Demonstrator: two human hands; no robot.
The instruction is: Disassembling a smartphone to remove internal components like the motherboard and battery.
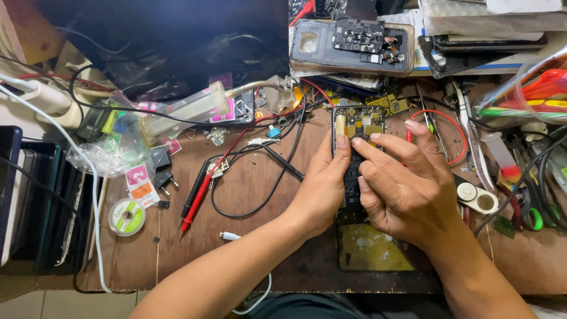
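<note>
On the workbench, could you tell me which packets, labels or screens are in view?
Pink and orange square packets: left of centre, white markings.
Solder-wire spool: lower left, round green label.
Dark screen: top left, unlit.
Opened phone: centre, held by left hand and right hand.

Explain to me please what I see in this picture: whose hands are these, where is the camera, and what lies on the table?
There is no machine here. A person works with two bare hands, and a camera on their head looks down at them.

The left hand steadies an opened phone with its back cover off, thumb on its upper edge. The right hand presses fingers on the phone's middle.

On the wooden table lie red and black test probes, a small spool of solder wire, a large syringe, another dismantled phone and many cables. Tools fill the right side.
</note>
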